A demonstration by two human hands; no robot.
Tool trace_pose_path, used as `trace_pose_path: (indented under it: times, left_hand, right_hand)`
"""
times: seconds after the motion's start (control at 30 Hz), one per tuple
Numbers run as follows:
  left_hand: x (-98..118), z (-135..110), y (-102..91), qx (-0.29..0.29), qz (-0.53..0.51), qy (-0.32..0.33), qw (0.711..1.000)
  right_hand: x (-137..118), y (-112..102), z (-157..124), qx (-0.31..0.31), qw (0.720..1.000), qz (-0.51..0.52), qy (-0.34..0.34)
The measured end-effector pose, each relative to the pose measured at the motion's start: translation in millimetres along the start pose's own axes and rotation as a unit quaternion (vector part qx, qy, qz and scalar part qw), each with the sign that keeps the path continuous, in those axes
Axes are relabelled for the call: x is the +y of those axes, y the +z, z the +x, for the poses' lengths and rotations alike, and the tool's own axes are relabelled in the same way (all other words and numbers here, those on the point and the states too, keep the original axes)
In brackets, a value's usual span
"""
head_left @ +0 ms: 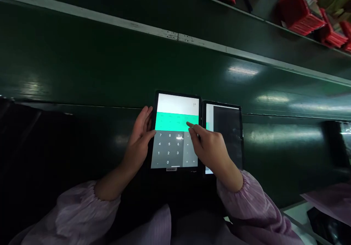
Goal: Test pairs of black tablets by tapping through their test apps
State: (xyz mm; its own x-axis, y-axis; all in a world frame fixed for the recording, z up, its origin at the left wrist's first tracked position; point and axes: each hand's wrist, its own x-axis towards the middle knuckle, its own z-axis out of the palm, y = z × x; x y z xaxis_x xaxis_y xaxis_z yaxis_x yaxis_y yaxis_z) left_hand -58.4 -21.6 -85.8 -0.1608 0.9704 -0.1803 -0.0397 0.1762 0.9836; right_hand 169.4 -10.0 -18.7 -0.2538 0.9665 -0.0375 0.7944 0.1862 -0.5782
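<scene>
A tablet [175, 106] lies in front of me on the dark green surface, its screen lit with a calculator: white bar on top, teal band, grey number pad. My left hand [141, 139] grips its left edge, fingers curled round the frame. My right hand [210, 146] hovers over the screen's right side, index finger stretched to the teal band, the other fingers curled in. A second tablet [227, 128] lies right beside the first, its screen mostly dark, partly covered by my right hand.
A grey metal rail [175, 36] runs across the green conveyor-like bench [82, 66] behind the tablets. Stacks of red items [301, 11] sit on the far side, top right. Another dark device [337, 139] lies at the right edge.
</scene>
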Motion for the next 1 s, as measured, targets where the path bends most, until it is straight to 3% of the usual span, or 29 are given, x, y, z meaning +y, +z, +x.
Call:
trace_pose_path:
  times: [0.1,0.17,0.3,0.4,0.63,0.87,1.0]
  left_hand:
    - [2,1,-1.6,-0.007,0.013,-0.001,1.000]
    - [3,1,-2.5,-0.015,0.017,-0.007,1.000]
    - [4,2,-3.7,-0.032,0.017,-0.004,0.999]
    - [5,2,-3.5,-0.046,0.031,0.002,0.998]
    - [9,2,-6.3,-0.057,0.051,-0.020,0.997]
    - [13,2,-3.0,-0.034,0.035,-0.017,0.999]
    - [14,2,-0.5,-0.029,0.036,-0.022,0.999]
  right_hand:
    - [2,-1,-3,0.025,0.999,-0.015,0.026]
    - [-2,1,-7,0.025,1.000,0.007,0.005]
    - [-21,15,-16,-0.048,0.994,0.048,-0.086]
    - [-29,20,-18,-0.076,0.993,0.024,-0.087]
    - [-4,-1,-12,0.072,0.996,0.029,0.043]
    - [-4,9,-6,0.014,1.000,-0.007,0.009]
    - [-1,6,-8,0.055,0.998,-0.021,0.031]
